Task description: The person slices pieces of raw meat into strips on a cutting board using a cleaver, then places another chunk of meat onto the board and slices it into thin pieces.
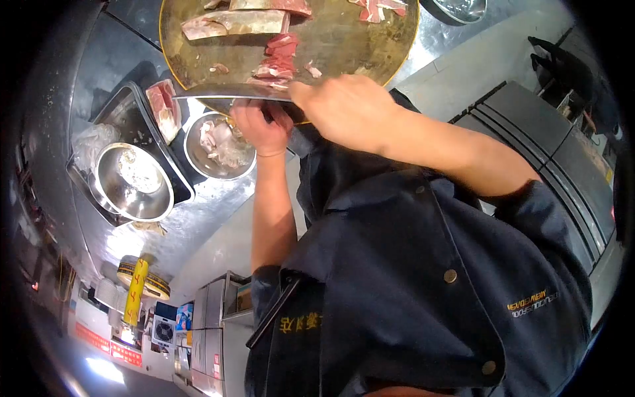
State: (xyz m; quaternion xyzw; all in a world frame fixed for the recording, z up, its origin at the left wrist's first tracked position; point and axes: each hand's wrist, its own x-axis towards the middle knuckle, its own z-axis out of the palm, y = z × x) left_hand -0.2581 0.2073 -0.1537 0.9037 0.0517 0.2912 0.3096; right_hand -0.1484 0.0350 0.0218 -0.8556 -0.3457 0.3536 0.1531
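My right hand [347,109] is wrapped round the handle of a large knife [225,91], whose blade points left across the near edge of a round cutting board [357,56]. Sliced red meat [278,56] lies in a row just beyond the blade. My left hand [263,126] is beside the blade on the near side, fingers curled and partly hidden; what they hold cannot be made out. Long pieces of meat with pale fat [235,24] rest on the board's far left, and small scraps [311,69] lie near the slices.
Left of the board, a steel bowl of pale trimmings [221,142] stands beside a black tray [182,175] with another steel bowl [135,198] and a plastic bag [92,145]. A marbled meat piece [164,109] leans at the tray's edge. Another bowl [456,10] is at the top right.
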